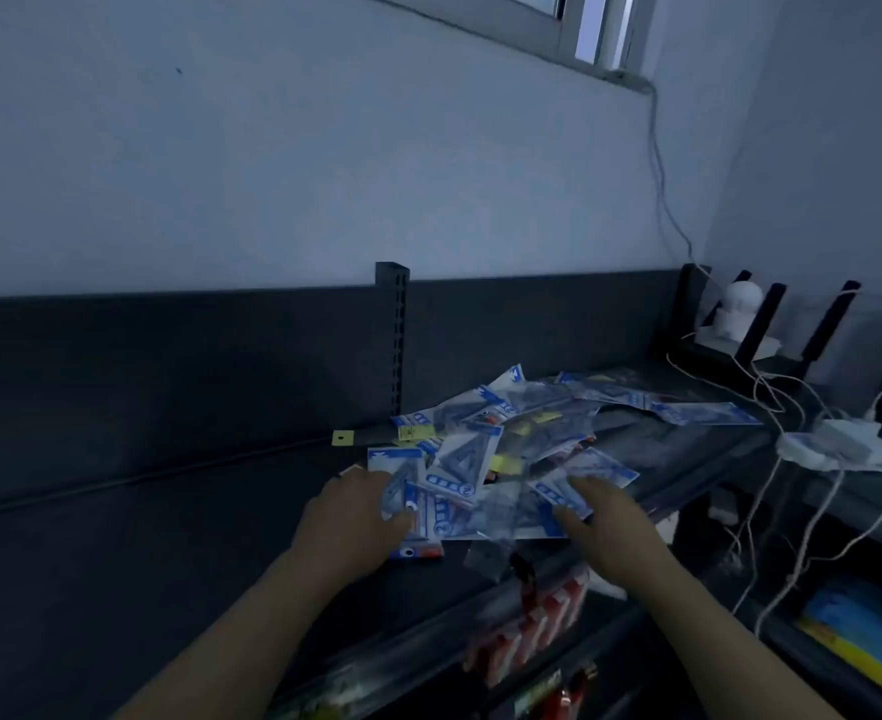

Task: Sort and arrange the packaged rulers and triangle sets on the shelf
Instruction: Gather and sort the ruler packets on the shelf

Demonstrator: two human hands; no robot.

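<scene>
Loose heap of packaged rulers and triangle sets [485, 459], blue-and-white sleeves overlapping at all angles, on the dark top shelf [169, 537], right of the slotted upright [393, 330]. Left hand [356, 511] lies on the heap's near left edge, fingers nearly straight and flat over a packet. Right hand [602, 517] reaches onto a packet at the near right edge, fingers extended, too blurred to tell whether the thumb pinches; outward, a yellow tag [342, 438] sits just left of the heap, a white power strip [839, 449] with cables to its right, red packs [532, 631] on the tier below.
</scene>
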